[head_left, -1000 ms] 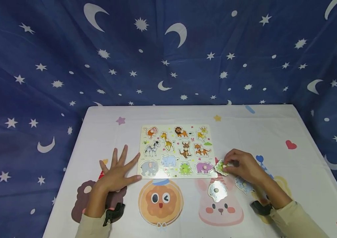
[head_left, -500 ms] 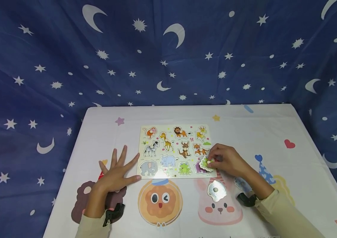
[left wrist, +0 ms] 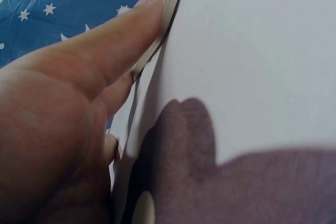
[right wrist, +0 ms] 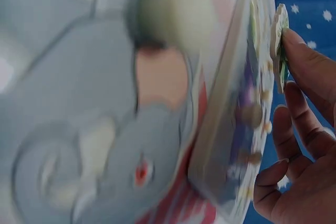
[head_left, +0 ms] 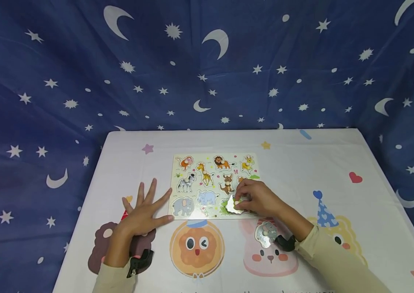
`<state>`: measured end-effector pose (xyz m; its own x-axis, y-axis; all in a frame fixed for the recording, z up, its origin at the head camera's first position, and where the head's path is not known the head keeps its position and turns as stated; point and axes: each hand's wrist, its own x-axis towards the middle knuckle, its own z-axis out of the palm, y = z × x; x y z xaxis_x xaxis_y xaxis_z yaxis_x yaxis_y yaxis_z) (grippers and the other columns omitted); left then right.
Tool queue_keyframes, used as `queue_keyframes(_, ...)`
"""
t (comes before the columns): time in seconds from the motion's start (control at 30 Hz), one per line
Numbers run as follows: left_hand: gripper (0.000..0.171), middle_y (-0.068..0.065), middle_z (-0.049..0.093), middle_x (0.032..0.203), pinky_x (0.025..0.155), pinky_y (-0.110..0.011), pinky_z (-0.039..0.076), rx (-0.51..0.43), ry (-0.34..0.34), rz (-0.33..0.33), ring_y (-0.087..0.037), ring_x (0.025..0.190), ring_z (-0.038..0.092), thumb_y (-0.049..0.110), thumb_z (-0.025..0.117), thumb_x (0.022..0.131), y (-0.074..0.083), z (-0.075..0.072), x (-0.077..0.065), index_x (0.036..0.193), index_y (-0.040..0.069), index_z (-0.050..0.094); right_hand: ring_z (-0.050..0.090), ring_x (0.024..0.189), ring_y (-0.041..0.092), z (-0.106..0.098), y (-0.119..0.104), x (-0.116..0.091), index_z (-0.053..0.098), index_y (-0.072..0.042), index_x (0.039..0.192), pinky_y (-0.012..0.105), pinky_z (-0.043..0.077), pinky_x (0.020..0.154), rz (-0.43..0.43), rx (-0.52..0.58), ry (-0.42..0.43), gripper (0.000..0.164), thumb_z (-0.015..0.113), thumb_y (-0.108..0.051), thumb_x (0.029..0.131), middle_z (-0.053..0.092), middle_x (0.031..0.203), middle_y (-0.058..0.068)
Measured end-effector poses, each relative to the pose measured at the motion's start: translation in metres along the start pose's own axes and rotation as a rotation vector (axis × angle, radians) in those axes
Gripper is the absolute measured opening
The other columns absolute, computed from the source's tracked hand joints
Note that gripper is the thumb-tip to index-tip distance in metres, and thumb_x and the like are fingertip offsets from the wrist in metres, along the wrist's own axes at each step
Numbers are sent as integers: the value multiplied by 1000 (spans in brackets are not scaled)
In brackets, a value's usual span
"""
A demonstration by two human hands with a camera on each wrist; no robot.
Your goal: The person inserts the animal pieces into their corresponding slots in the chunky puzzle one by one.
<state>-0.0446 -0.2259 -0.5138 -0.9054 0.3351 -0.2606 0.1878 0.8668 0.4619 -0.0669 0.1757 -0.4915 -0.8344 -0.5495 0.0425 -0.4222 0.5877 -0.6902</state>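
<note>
A pale wooden knob puzzle board (head_left: pixel 192 217) with animal pictures lies on the table. My right hand (head_left: pixel 260 198) pinches the knob of a frog puzzle piece (head_left: pixel 231 205), which glares white over the board's frog picture. From the right wrist view, the frog piece is raised above the board. With fingers spread, my left hand (head_left: pixel 142 213) lies at the board's left side, thumb (left wrist: pixel 142 22) and index fingertip at its edge. An elephant puzzle piece (head_left: pixel 264 236) with a knob rests on the table beside my right wrist; it fills much of the right wrist view.
A white tablecloth (head_left: pixel 313 162) printed with cartoon faces covers the table. Behind it hangs a dark blue curtain (head_left: pixel 177 49) with moons and stars. Several pieces with knobs, such as the lion (head_left: pixel 222 162), sit in the board.
My right hand has carried the frog piece leftward from beside the board, across the purple hippo, to the frog picture. A blue piece on the table is now covered by my right arm. My left hand stays put.
</note>
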Motion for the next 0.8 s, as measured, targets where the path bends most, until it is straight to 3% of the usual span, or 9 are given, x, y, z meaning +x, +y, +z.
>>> queue_keyframes(0.13, 86, -13, -5, 173, 97, -87, -21, 5, 2, 1, -52, 154, -18, 71, 64, 85, 0, 1, 0, 159, 37, 33, 58, 81, 11, 9, -4, 6, 75, -22, 87, 24, 50, 71, -7, -8, -39, 14, 88, -25, 81, 63, 99, -11)
queue_keyframes(0.33, 86, -14, -5, 173, 97, -87, -21, 5, 3, -1, -53, 154, -18, 70, 64, 85, 1, 1, 0, 159, 36, 34, 56, 85, 10, 18, -9, 13, 75, -22, 85, 28, 47, 77, 13, -76, -58, 14, 88, -25, 80, 63, 96, -11)
queue_keyframes(0.57, 86, -12, -7, 173, 97, -88, -21, 9, -11, 2, -51, 154, -19, 71, 62, 87, -1, 0, 0, 159, 37, 32, 66, 106, 15, 22, -10, 17, 75, -22, 84, 34, 52, 87, -5, -100, -45, 16, 89, -25, 79, 64, 95, -11)
queue_keyframes(0.8, 86, -13, -7, 173, 97, -87, -21, 9, -11, 0, -51, 154, -19, 70, 63, 86, 0, -1, 0, 159, 36, 33, 66, 119, 19, 24, -8, 19, 74, -22, 85, 36, 52, 91, 10, -108, -54, 16, 89, -27, 79, 65, 97, -11)
